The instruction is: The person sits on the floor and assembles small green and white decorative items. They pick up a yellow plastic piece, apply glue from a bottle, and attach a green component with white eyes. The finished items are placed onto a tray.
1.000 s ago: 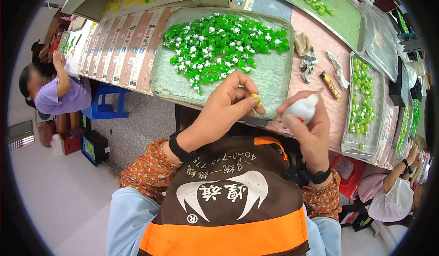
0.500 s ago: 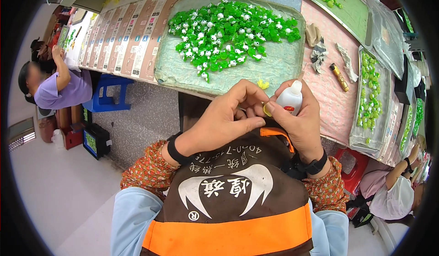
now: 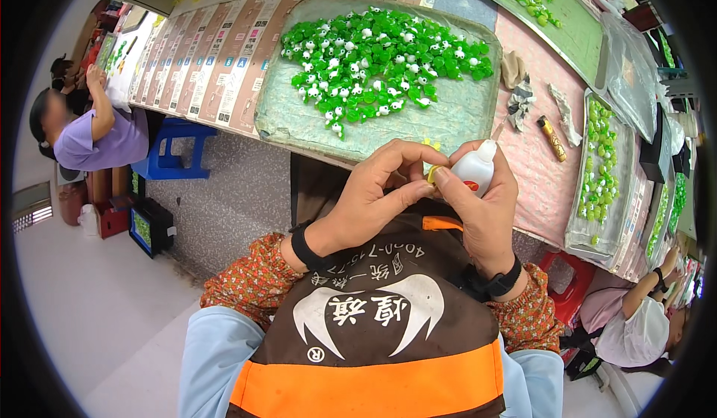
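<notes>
My left hand (image 3: 377,190) is closed, thumb and forefinger pinching a small yellow plastic piece (image 3: 431,172). The thumb of my right hand (image 3: 487,209) reaches the same piece from the other side. A white squeeze bottle (image 3: 473,170) with a narrow tip and a red mark is gripped in my right hand, its nozzle pointing up and slightly right. Just beyond the fingertips, another yellow piece (image 3: 432,144) lies at the near edge of a lined tray (image 3: 455,101). Heaped in that tray are many green pieces with white round parts (image 3: 358,63).
Right of the tray lie crumpled scraps (image 3: 520,103) and a gold tube (image 3: 552,139). Further trays (image 3: 571,228) of green pieces stand at the right. A person in purple (image 3: 104,138) sits at the left near a blue stool (image 3: 175,149); another person (image 3: 635,328) is at the lower right.
My left thumb has come up to the yellow piece. The bottle has tipped a little to the right in my right hand, and its nozzle sits slightly lower.
</notes>
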{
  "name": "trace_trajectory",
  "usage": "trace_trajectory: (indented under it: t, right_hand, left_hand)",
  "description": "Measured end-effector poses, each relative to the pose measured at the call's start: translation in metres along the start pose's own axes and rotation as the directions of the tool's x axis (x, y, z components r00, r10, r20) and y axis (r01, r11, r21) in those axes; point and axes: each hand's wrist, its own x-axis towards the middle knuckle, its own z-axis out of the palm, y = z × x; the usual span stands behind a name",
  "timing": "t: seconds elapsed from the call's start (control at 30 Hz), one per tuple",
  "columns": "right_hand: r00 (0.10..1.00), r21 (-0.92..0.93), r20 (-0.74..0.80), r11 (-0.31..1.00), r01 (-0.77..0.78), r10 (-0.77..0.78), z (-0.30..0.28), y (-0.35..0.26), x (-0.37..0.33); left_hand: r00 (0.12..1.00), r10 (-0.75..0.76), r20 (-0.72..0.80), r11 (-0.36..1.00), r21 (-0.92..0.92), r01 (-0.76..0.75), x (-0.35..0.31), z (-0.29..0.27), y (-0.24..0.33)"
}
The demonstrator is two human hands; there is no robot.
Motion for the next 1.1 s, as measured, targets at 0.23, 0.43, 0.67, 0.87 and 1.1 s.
trace_trajectory:
  t: [0.23,0.43,0.67,0.87,1.1]
  right_hand:
    - [0.998,-0.043,0.058,0.999,-0.023,0.026,-0.002,-0.005,0.0]
    - [0.973,-0.426,0.179,0.88,0.21,-0.146,-0.028,-0.019,-0.01]
    - [0.887,-0.448,0.362,0.78,0.436,-0.287,-0.043,-0.027,-0.026]
    - [0.755,-0.429,0.438,0.625,0.652,-0.488,-0.041,-0.028,-0.03]
    - [0.758,-0.385,0.418,0.658,0.647,-0.501,-0.03,-0.03,-0.027]
  left_hand:
    - [0.998,-0.06,0.012,0.973,-0.222,0.061,-0.006,-0.003,-0.001]
    - [0.987,-0.125,0.097,0.902,-0.403,0.154,-0.016,-0.021,-0.02]
    - [0.987,-0.107,0.118,0.886,-0.439,0.148,-0.02,-0.031,-0.024]
    - [0.975,-0.168,0.143,0.886,-0.413,0.213,-0.02,-0.032,-0.017]
    - [0.973,-0.157,0.168,0.885,-0.413,0.214,-0.021,-0.033,-0.01]
